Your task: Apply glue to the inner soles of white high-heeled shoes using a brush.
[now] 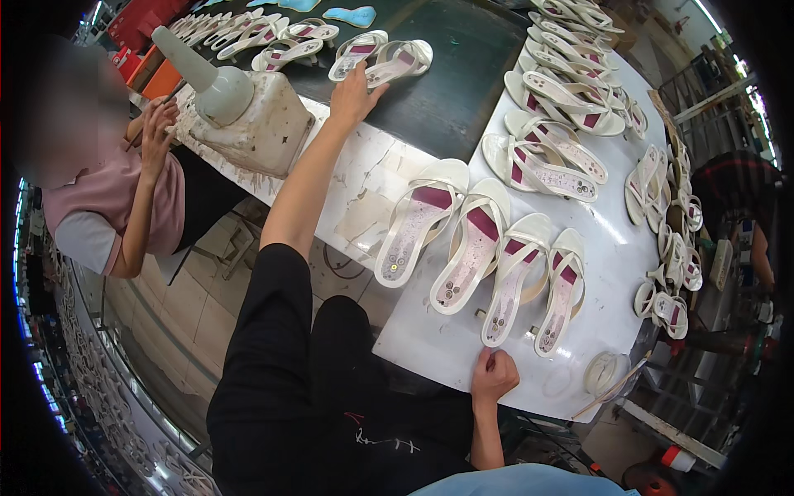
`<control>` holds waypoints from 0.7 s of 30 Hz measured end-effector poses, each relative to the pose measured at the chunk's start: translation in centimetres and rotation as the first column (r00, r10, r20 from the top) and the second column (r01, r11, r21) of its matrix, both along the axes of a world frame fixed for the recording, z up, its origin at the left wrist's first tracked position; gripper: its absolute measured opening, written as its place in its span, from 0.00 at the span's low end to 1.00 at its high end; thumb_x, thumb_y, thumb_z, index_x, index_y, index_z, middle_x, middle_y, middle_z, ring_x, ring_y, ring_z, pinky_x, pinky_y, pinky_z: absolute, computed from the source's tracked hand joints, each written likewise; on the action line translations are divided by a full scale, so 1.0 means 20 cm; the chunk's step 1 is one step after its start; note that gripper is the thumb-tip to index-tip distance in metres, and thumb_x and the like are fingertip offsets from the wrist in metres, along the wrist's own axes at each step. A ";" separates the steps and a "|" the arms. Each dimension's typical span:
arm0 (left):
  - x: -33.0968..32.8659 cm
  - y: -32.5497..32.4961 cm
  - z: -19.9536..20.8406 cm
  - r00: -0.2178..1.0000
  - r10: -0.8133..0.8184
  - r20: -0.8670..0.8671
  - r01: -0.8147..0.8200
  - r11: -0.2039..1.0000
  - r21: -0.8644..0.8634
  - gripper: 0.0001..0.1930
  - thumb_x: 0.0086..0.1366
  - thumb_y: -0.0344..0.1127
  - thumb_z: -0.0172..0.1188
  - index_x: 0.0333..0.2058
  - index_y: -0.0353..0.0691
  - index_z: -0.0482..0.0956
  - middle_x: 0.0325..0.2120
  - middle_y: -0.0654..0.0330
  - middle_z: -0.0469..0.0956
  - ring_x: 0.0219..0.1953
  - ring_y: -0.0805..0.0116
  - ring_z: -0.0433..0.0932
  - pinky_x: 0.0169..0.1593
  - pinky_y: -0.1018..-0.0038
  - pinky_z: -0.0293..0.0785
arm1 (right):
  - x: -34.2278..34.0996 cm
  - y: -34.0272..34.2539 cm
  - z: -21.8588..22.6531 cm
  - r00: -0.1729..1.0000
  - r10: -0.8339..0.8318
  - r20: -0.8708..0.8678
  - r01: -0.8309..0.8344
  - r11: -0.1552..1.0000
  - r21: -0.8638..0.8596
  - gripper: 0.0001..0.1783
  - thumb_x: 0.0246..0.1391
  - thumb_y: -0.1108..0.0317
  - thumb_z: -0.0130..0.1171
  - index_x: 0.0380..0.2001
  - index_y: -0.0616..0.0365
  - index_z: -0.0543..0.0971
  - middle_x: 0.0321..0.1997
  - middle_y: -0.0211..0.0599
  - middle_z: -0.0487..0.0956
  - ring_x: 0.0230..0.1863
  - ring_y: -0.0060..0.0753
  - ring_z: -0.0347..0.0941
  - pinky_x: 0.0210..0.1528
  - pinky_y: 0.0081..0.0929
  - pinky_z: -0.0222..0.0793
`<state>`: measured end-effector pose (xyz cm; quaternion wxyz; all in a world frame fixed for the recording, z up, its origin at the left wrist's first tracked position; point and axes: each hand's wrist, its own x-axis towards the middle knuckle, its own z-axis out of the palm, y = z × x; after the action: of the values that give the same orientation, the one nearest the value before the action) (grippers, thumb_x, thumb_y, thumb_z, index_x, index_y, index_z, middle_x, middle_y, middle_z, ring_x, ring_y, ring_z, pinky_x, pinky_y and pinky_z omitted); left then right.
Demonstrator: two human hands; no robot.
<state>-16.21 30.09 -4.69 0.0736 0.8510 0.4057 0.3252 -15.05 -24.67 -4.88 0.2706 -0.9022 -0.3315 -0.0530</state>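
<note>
My left arm stretches to the far side, where my left hand [354, 97] closes its fingers on the near end of a white sandal [400, 61]. Its mate, another white sandal [358, 54], lies just left of it on the dark green tabletop [447, 99]. My right hand [495, 374] is curled into a fist at the near edge of the white table [430, 351], with nothing visible in it. Just beyond that fist a white heeled sandal [514, 285] points its end toward me, in a row with others such as the sandal [422, 223] farther left.
More sandals [571, 91] crowd the table's right side, and a row of sandals [248, 33] lines the far left. A pale machine [248, 116] stands left of my arm. Beside it a person [124, 198] in pink sits working. A clear tape roll [606, 372] lies near right.
</note>
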 end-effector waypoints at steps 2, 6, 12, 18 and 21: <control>0.00 -0.05 -0.02 0.991 0.069 0.115 -0.066 0.997 -0.029 0.23 0.58 0.48 0.60 0.41 0.35 0.67 0.33 0.43 0.75 0.39 0.44 0.75 0.42 0.56 0.71 | 0.00 0.00 0.00 1.000 -0.004 -0.003 0.004 1.000 -0.003 0.18 0.43 0.73 0.61 0.10 0.58 0.62 0.10 0.37 0.62 0.13 0.41 0.60 0.17 0.36 0.51; -0.03 0.06 -0.08 0.790 0.447 0.420 -0.233 0.852 -0.468 0.22 0.60 0.49 0.57 0.39 0.32 0.68 0.33 0.44 0.74 0.39 0.46 0.74 0.46 0.58 0.68 | 0.00 0.01 -0.01 1.000 0.006 0.009 -0.006 1.000 0.003 0.18 0.43 0.73 0.60 0.10 0.58 0.62 0.10 0.37 0.61 0.13 0.40 0.60 0.17 0.35 0.51; -0.04 0.32 -0.09 0.560 0.639 0.527 -0.172 0.712 -0.680 0.36 0.56 0.60 0.58 0.48 0.30 0.66 0.43 0.43 0.75 0.49 0.51 0.72 0.54 0.65 0.64 | 0.00 -0.01 -0.01 1.000 -0.001 -0.007 0.001 0.999 -0.036 0.16 0.40 0.74 0.61 0.11 0.58 0.63 0.12 0.38 0.65 0.15 0.44 0.64 0.18 0.38 0.55; -0.08 0.23 -0.09 0.549 0.631 0.547 -0.121 0.708 -0.696 0.35 0.57 0.59 0.58 0.49 0.31 0.66 0.43 0.45 0.75 0.48 0.53 0.73 0.53 0.66 0.65 | 0.00 -0.02 -0.02 1.000 -0.002 -0.004 0.002 1.000 -0.012 0.18 0.43 0.72 0.61 0.10 0.58 0.62 0.11 0.37 0.62 0.13 0.41 0.61 0.17 0.36 0.52; -0.06 0.02 -0.13 0.600 0.546 0.584 -0.196 0.809 -0.555 0.24 0.59 0.48 0.59 0.44 0.32 0.69 0.37 0.49 0.75 0.40 0.61 0.74 0.47 0.68 0.68 | 0.00 -0.02 -0.02 1.000 0.013 0.008 -0.013 1.000 -0.004 0.18 0.42 0.72 0.61 0.11 0.58 0.62 0.11 0.38 0.63 0.14 0.43 0.62 0.18 0.37 0.53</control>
<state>-17.37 30.49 -7.31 0.3433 0.5061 0.5774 0.5409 -14.96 -24.98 -5.34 0.2678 -0.9003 -0.3388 -0.0544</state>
